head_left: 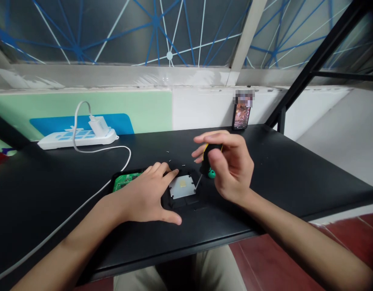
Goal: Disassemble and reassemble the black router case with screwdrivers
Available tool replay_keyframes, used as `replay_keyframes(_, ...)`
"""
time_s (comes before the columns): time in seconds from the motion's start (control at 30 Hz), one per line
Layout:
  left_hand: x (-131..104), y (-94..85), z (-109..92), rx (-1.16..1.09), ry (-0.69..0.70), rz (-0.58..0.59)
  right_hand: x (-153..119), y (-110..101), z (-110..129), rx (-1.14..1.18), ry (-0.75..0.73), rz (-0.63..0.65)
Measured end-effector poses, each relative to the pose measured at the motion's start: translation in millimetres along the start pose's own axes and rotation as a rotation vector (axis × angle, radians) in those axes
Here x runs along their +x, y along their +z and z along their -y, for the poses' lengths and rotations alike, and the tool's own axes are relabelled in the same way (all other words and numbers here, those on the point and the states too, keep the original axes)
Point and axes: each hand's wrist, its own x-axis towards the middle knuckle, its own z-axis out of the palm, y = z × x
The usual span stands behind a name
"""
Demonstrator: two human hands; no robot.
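Note:
On the black table lies a black device casing with a silver metal plate set in it. A green circuit board shows at its left end, partly covered by my left hand. That hand presses on the casing, fingers spread and thumb stretched toward the table's front. My right hand grips a black and yellow screwdriver by its handle. The slanted shaft reaches the plate's right edge, at a corner fixing. Behind the handle is a small green round object, partly hidden.
Small loose screws lie behind the casing. A white power strip with a plugged-in charger stands at the back left. Its white cable runs across the table's left side. A phone leans against the back wall.

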Motion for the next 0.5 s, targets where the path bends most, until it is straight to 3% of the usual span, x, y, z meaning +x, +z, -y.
replay_keyframes(0.13,-0.1,0.0,-0.3,0.004,0.002,-0.001,4.4,0.1,1.3,-0.146,-0.122,-0.052)
replay_keyframes(0.33,-0.2,-0.1,-0.3,0.023,-0.010,0.027,-0.7,1.1,6.2,0.024,0.061,-0.028)
replay_keyframes(0.5,-0.1,-0.7,-1.1,0.024,-0.012,0.018,0.4,-0.1,2.0,0.038,0.017,-0.017)
